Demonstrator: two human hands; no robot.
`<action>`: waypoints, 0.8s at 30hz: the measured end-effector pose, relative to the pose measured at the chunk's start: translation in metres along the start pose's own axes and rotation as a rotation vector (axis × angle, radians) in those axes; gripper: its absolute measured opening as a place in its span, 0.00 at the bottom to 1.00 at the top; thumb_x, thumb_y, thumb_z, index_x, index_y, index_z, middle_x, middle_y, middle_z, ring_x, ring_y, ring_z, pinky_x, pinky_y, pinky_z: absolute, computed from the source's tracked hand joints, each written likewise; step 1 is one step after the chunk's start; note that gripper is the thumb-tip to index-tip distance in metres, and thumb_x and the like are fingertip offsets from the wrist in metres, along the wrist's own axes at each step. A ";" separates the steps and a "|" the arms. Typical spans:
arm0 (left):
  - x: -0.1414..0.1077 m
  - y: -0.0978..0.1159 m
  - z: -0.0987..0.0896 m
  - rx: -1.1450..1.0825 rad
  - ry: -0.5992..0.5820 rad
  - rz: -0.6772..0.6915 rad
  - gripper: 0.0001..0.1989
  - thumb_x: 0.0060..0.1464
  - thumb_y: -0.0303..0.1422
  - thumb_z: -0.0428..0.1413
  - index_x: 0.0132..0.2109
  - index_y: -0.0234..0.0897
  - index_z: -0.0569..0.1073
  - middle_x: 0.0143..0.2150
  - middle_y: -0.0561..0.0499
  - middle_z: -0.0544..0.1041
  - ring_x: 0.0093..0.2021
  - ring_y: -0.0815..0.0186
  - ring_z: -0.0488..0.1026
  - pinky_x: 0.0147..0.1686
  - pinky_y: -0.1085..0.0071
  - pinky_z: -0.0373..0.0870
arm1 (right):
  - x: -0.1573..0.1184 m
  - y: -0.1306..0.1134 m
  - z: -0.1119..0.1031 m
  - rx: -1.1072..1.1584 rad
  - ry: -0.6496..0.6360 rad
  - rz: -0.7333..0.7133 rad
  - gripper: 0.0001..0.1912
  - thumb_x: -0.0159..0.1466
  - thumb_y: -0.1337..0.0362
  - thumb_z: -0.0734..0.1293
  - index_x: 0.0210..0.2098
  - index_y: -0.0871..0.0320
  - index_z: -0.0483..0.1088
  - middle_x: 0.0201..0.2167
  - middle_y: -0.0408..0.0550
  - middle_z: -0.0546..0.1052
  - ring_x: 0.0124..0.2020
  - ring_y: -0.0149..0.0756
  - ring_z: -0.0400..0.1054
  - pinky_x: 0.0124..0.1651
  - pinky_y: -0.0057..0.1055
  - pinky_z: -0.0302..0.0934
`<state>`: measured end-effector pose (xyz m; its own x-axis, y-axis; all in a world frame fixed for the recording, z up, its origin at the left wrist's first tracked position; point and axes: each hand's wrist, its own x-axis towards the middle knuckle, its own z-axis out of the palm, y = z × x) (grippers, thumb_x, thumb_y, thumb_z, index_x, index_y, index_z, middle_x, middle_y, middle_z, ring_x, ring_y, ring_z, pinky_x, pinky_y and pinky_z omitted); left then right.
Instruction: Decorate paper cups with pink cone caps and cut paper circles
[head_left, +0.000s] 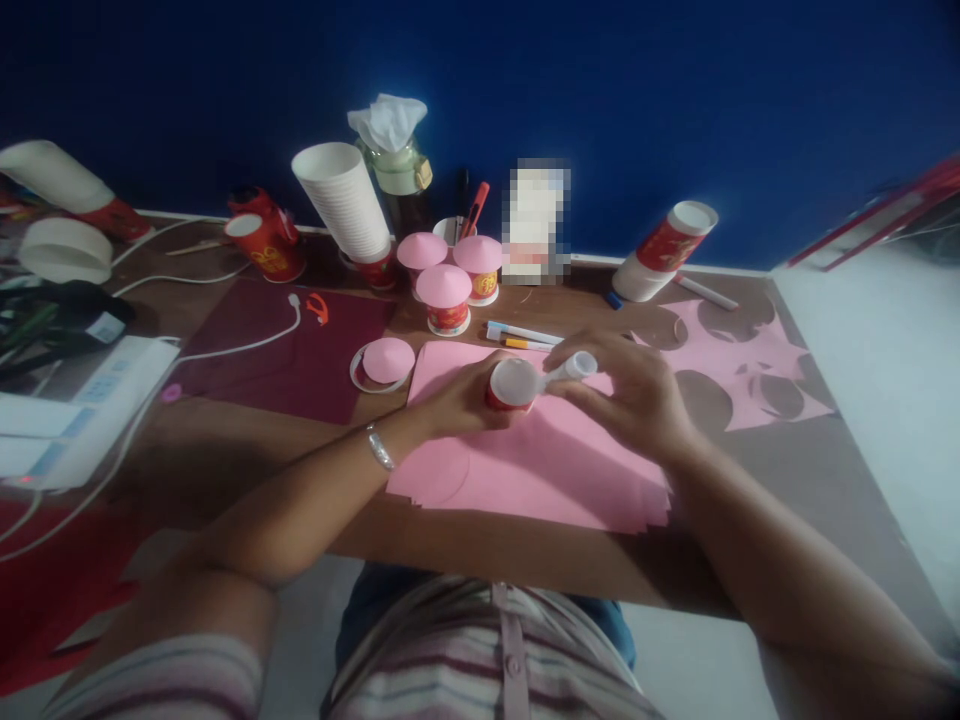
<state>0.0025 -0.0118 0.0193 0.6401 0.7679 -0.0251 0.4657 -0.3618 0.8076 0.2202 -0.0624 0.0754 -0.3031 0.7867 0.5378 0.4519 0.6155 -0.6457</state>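
My left hand [480, 400] is wrapped round a small red paper cup [513, 384], its pale round end facing up. In my right hand [630, 385] is a white glue bottle [577, 367], tilted so its tip meets the cup's rim; whether glue flows I cannot tell. Both hands are over a stack of pink paper sheets [540, 470]. Left of them, a pink paper cone [388, 360] lies on a white ring. Behind stand three short red cups topped with pink cones, the nearest cone [444, 287] in front of the other two.
A tall stack of white paper cups [341, 205] leans at the back, beside a bottle with tissue [390, 125] on top. Pens [525, 333] lie behind the paper. At right are another cup stack [667, 250] and cut pink scraps [742, 360]. Cables and a white box [97, 410] occupy the left.
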 end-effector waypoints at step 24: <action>-0.004 0.007 -0.002 -0.023 0.002 -0.049 0.24 0.53 0.42 0.63 0.55 0.45 0.71 0.48 0.53 0.81 0.44 0.59 0.78 0.38 0.67 0.71 | 0.003 0.014 0.006 0.054 0.093 0.093 0.10 0.66 0.55 0.73 0.37 0.55 0.78 0.35 0.46 0.81 0.34 0.37 0.74 0.36 0.35 0.68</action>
<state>0.0019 -0.0159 0.0264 0.6158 0.7853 -0.0639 0.4823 -0.3116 0.8187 0.2206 -0.0513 0.0641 -0.1820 0.8346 0.5200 0.4277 0.5434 -0.7224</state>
